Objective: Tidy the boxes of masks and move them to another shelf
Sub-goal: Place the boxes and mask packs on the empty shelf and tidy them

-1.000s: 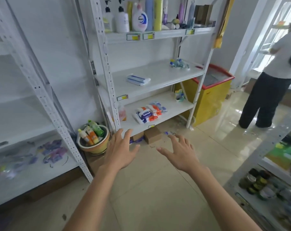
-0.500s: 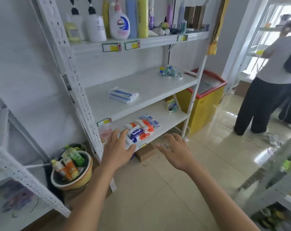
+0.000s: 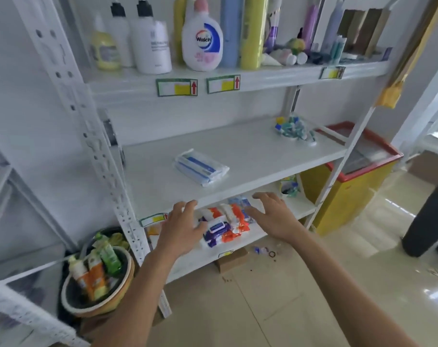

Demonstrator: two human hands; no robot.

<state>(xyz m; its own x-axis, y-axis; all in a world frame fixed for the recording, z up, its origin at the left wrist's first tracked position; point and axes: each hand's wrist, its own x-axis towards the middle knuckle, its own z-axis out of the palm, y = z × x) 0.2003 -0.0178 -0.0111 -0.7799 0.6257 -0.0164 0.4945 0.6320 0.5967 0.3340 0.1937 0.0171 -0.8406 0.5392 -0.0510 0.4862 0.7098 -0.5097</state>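
A clear pack of blue and white masks (image 3: 201, 169) lies flat on the middle shelf (image 3: 250, 151) of a white metal rack. Below it, on the lower shelf (image 3: 295, 209), sits a pile of orange, white and purple packets (image 3: 225, 221). My left hand (image 3: 180, 227) hovers in front of the middle shelf's edge, left of the packets, fingers spread and holding nothing. My right hand (image 3: 273, 216) hovers to the right of the packets, fingers also spread and empty. Both hands are below and in front of the mask pack, not touching it.
Bottles of soap and cleaner (image 3: 201, 38) fill the top shelf. A bowl of tubes (image 3: 97, 279) stands at lower left by the rack's post. A cardboard box (image 3: 231, 261) lies under the rack, a yellow and red freezer (image 3: 350, 189) stands right, and a person's legs (image 3: 428, 221) are at far right.
I have moved closer to the rack, so the shelves look larger. Both hands rose and reached forward to the lower shelf, on either side of the packets.
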